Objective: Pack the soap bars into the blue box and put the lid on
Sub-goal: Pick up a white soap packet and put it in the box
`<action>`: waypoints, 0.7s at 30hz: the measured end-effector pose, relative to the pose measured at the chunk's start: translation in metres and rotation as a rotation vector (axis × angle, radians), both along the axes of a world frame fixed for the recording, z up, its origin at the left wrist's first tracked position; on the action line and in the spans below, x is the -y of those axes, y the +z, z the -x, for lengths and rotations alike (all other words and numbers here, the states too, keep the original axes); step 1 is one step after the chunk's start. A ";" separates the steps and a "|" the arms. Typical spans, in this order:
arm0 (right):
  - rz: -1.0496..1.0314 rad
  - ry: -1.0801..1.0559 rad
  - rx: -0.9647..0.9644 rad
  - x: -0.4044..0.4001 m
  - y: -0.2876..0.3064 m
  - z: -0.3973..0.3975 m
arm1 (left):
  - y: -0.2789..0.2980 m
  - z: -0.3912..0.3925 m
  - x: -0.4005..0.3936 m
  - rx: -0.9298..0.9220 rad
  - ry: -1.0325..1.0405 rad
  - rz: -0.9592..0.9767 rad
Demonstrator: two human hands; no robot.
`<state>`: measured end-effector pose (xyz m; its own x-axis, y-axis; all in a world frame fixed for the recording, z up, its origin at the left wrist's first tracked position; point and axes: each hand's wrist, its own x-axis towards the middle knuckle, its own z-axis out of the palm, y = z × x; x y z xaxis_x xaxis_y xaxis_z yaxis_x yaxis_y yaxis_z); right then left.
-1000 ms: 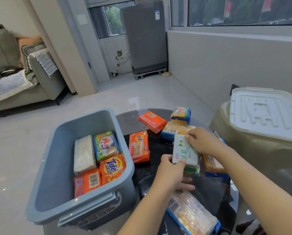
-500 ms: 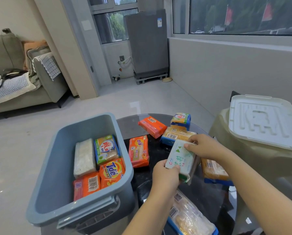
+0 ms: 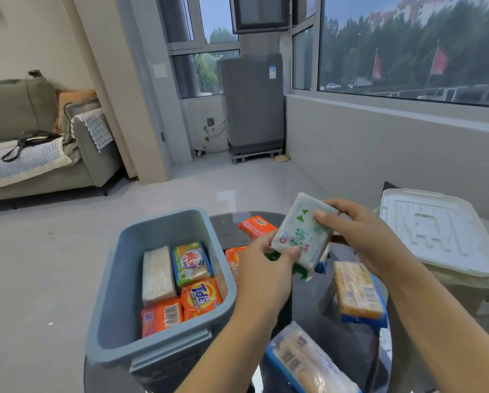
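Both hands grip one white-and-green soap bar above the dark table: left hand pinching its lower end, right hand its upper edge. Four bars lie in the blue box; the white lid rests apart at right.
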<state>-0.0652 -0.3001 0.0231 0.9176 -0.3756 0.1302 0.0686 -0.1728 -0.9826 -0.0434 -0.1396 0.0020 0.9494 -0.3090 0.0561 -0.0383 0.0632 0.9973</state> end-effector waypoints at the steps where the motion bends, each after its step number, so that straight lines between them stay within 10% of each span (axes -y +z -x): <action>1: -0.017 0.026 0.037 -0.007 0.007 -0.002 | 0.008 -0.002 -0.008 0.021 0.016 0.007; 12: -0.194 0.371 0.026 -0.113 0.029 -0.079 | 0.033 -0.037 -0.125 0.137 0.237 0.082; 21: -0.284 0.464 -0.189 -0.177 0.005 -0.146 | 0.011 -0.074 -0.187 0.188 0.420 -0.353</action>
